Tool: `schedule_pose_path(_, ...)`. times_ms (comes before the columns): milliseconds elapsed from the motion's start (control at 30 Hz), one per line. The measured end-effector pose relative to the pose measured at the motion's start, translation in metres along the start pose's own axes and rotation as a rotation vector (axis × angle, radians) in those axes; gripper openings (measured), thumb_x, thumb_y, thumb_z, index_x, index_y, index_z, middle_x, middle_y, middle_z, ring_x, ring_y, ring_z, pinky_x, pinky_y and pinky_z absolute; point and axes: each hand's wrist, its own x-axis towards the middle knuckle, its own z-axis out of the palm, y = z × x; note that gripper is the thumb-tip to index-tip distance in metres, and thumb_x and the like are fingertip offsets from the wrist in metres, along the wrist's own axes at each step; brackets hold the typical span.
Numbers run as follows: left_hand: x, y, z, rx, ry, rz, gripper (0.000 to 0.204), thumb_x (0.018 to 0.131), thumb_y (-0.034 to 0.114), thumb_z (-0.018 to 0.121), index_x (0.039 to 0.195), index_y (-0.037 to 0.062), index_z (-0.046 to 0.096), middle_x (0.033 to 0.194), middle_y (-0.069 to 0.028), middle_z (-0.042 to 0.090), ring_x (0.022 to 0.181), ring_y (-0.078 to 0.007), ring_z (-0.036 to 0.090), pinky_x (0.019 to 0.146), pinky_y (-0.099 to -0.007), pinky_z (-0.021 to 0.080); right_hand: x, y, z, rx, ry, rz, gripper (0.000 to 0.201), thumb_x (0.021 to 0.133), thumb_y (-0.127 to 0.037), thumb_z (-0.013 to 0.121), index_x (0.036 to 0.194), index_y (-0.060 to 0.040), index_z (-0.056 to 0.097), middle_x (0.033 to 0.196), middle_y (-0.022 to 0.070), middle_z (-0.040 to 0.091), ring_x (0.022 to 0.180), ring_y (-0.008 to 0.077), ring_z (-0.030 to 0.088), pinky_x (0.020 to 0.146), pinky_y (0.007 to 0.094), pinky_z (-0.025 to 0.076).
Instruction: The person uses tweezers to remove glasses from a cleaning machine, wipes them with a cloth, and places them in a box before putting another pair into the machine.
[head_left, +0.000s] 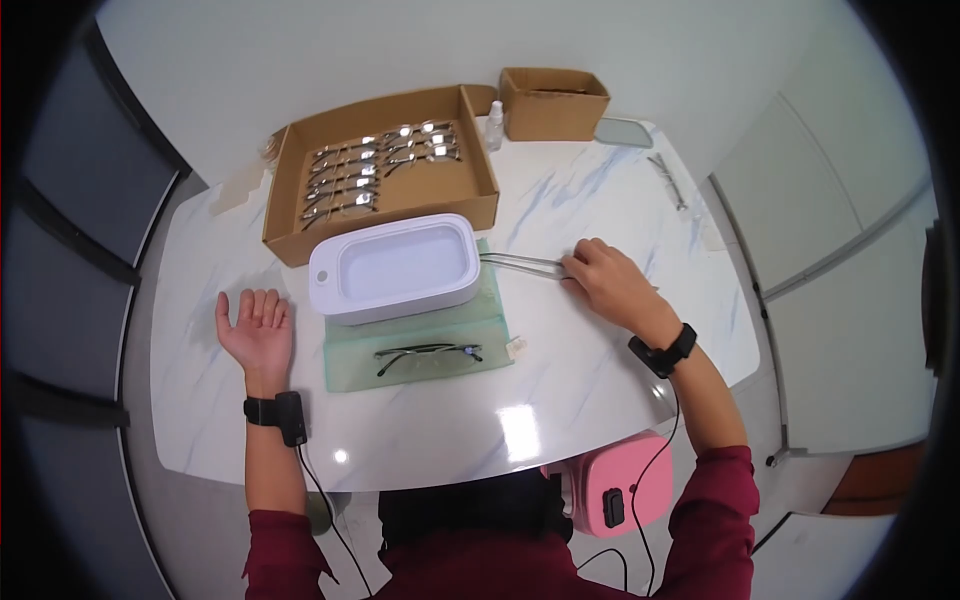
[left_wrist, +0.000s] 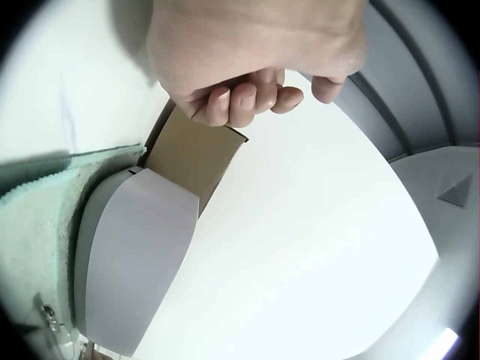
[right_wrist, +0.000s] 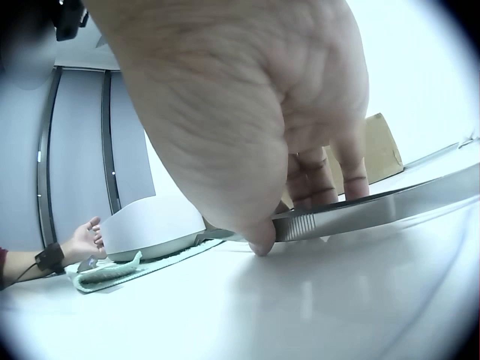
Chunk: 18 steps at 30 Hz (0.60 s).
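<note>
At the right of the table my right hand (head_left: 610, 285) pinches a pair of metal tweezers (head_left: 525, 264) between thumb and fingers. Their far end points toward the white basin-like box (head_left: 400, 262), a cleaner with a round button. In the right wrist view the ridged grip of the tweezers (right_wrist: 304, 225) lies low over the tabletop. My left hand (head_left: 258, 330) rests palm up to the left of the box, its fingers loosely bent and holding nothing. A pair of dark-framed glasses (head_left: 428, 350) lies on the green cloth (head_left: 350, 375) in front of the box.
Behind the box stands an open cardboard tray (head_left: 470, 185) with several pairs of glasses in rows. A small spray bottle (head_left: 495, 125) and a cardboard box (head_left: 555, 108) are at the back. A metal tool (head_left: 668, 182) lies at the far right. A pink stool (head_left: 625, 485) is below the table edge.
</note>
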Motion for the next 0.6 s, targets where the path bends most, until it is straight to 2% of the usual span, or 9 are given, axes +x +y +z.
schedule_pose_path(200, -0.001, 0.001, 0.0, 0.061, -0.038, 0.046, 0.048, 0.099, 0.036, 0.052, 0.064, 0.0109, 0.03, 0.061, -0.0007, 0.022, 0.059, -0.0143, 0.024, 0.056, -0.0301, 0.024, 0.0, 0.001, -0.001, 0.038, -0.027, 0.046, 0.032, 0.082, -0.012, 0.073, 0.11, -0.0018, 0.062, 0.092, 0.0102, 0.058, 0.086, 0.0273, 0.058, 0.078, 0.0383, 0.05)
schedule_pose_path(433, 0.0, 0.003, 0.0, 0.061, -0.008, 0.047, 0.048, 0.097, 0.038, 0.051, 0.062, 0.0116, 0.031, 0.06, 0.0002, 0.022, 0.059, -0.0139, 0.023, 0.056, -0.0302, 0.023, 0.004, 0.002, -0.008, 0.051, -0.066, 0.023, 0.034, 0.082, -0.013, 0.074, 0.112, -0.0018, 0.062, 0.093, 0.0113, 0.059, 0.088, 0.0282, 0.058, 0.08, 0.039, 0.049)
schedule_pose_path(533, 0.001, 0.004, -0.003, 0.043, -0.02, 0.045, 0.048, 0.097, 0.038, 0.051, 0.062, 0.0114, 0.032, 0.06, 0.0003, 0.022, 0.059, -0.0141, 0.023, 0.056, -0.0301, 0.023, 0.003, -0.001, -0.014, 0.068, -0.11, 0.072, 0.039, 0.081, -0.012, 0.075, 0.116, 0.0, 0.062, 0.098, 0.0132, 0.059, 0.092, 0.0303, 0.058, 0.083, 0.0389, 0.05)
schedule_pose_path(600, 0.002, 0.006, -0.004, 0.034, -0.021, 0.045, 0.048, 0.097, 0.038, 0.052, 0.062, 0.0115, 0.032, 0.061, 0.0003, 0.022, 0.059, -0.0141, 0.023, 0.055, -0.03, 0.023, 0.0, -0.006, -0.02, 0.04, -0.073, 0.082, 0.034, 0.082, -0.012, 0.075, 0.112, 0.0005, 0.063, 0.101, 0.0135, 0.06, 0.096, 0.0307, 0.058, 0.084, 0.039, 0.049)
